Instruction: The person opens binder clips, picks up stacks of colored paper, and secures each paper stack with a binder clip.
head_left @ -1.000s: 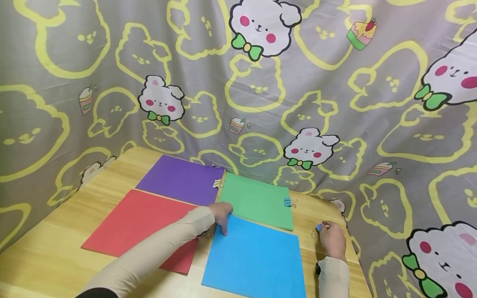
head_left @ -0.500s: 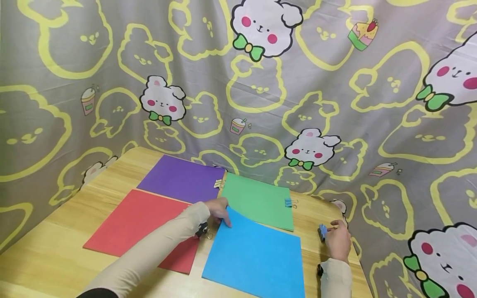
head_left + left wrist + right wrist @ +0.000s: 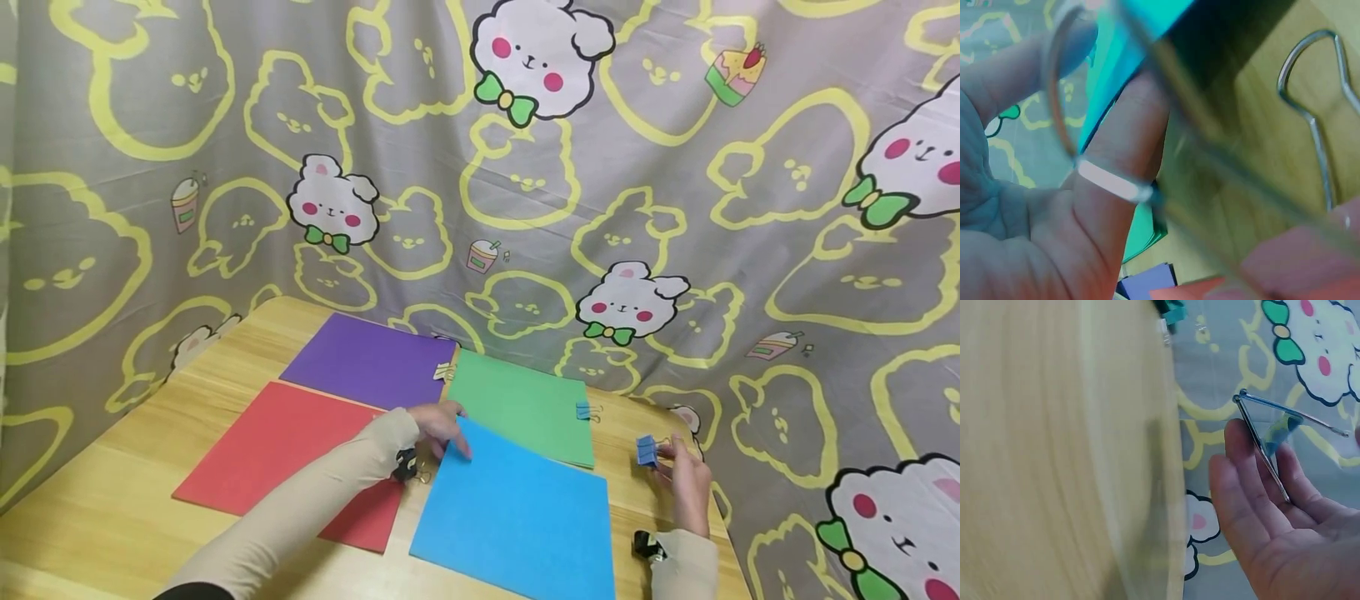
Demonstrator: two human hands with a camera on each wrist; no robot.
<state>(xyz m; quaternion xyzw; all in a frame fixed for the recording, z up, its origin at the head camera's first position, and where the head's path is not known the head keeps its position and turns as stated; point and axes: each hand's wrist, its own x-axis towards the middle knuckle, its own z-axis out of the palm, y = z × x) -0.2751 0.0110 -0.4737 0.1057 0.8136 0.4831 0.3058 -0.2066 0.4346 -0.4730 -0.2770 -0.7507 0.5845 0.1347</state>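
My left hand (image 3: 438, 423) pinches the far left corner of a stack of blue paper (image 3: 517, 517), and that corner is bent up off the table. In the left wrist view the stack's edge (image 3: 1116, 81) runs between thumb and finger. My right hand (image 3: 688, 483) holds a blue binder clip (image 3: 647, 452) above the right side of the table. The right wrist view shows the fingers at the clip's wire handles (image 3: 1260, 434), spread in a V. A blurred wire loop crosses the left wrist view in front of the fingers.
Red paper (image 3: 292, 442) lies left of the blue stack. Behind are purple paper (image 3: 360, 358) with a pale clip (image 3: 442, 372) and green paper (image 3: 517, 404) with a blue clip (image 3: 583, 410). A wire handle (image 3: 1316, 125) shows near the red paper. A patterned curtain (image 3: 420, 292) encloses the table.
My right hand has raised the binder clip from the table and turned it so its blue body faces left. My left hand has lifted the blue stack's corner.
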